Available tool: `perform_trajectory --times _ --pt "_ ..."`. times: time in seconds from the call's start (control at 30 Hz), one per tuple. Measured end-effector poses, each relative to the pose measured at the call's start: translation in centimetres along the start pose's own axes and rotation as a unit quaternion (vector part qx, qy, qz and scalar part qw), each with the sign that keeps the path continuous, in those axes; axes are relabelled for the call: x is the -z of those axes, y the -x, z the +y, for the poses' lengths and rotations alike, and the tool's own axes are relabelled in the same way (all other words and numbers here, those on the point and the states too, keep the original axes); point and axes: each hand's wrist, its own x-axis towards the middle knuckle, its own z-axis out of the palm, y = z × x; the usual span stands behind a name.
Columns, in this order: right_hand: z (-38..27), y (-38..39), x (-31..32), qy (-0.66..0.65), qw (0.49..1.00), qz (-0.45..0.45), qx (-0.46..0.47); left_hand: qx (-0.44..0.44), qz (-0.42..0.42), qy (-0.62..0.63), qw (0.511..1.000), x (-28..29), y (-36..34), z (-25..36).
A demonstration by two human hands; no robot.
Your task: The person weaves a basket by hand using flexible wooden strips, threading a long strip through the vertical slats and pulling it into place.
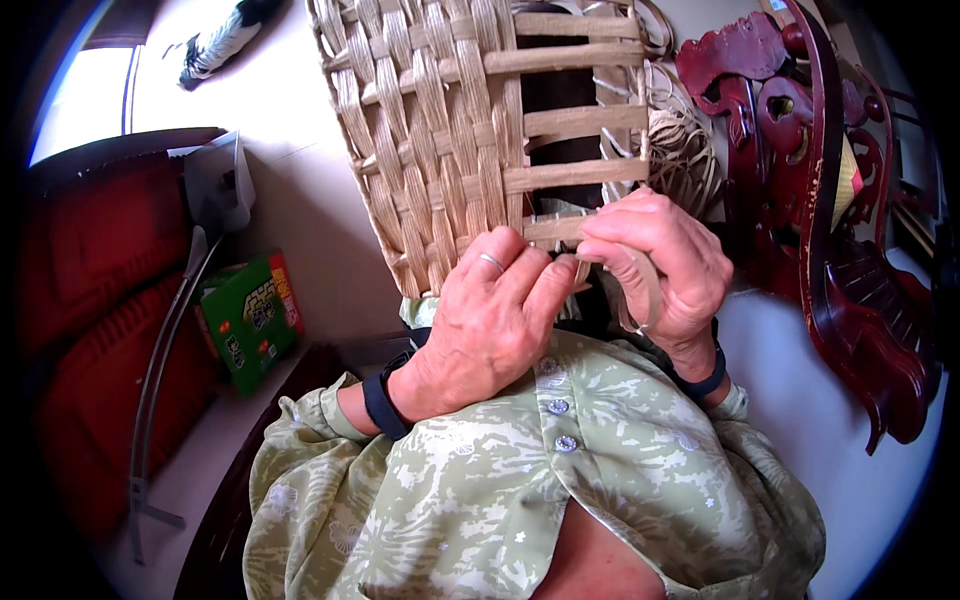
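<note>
A tan panel woven from flat fibre strips (430, 130) stretches away from my lap. Its left part is densely plaited, while on the right only crosswise bands span a frame, with dark gaps between them. My left hand (490, 310), a ring on one finger, has its fingers curled and pressed onto the panel's near edge. Close beside it, my right hand (665, 265) pinches at that same edge, and a narrow fibre strip (650, 290) loops down through its palm. The fingertips of both hands nearly meet; exactly what lies between them is hidden.
A tangle of loose strips (685, 140) lies beyond the panel's right side. Carved dark-red wooden furniture (818, 200) stands at right. To the left are a red cushioned seat (100, 250), a green box (245, 320) and a thin metal stand (165, 380). A black-and-white object (218, 50) lies far left.
</note>
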Motion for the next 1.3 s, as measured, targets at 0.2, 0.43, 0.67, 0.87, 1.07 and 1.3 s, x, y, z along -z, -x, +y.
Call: perform_trajectory --times 0.2,0.43,0.67,0.87,1.07,1.3 --pt "-0.5 0.5 -0.6 -0.052 0.987 0.046 -0.143 0.002 0.01 0.009 1.0 1.0 -0.8 -0.6" --pt "-0.9 0.1 -1.2 -0.107 0.974 0.084 -0.184 -0.027 0.108 -0.003 0.994 4.7 -3.5 -4.9" --pt "-0.5 -0.6 -0.8 -0.18 0.956 0.077 -0.221 -0.078 -0.053 0.046 0.994 5.0 -5.3 -5.0" --pt "-0.4 -1.0 -0.5 -0.205 0.945 0.072 -0.246 -0.108 -0.142 0.079 0.981 4.9 -7.1 -6.5" --pt "0.1 -1.9 -0.5 -0.166 0.961 0.031 -0.218 -0.075 -0.133 0.077 0.985 4.0 -6.9 -7.0" --pt "-1.3 -3.1 -0.1 0.158 0.971 -0.159 -0.082 -0.077 -0.135 0.092 0.983 4.2 -6.6 -7.0"
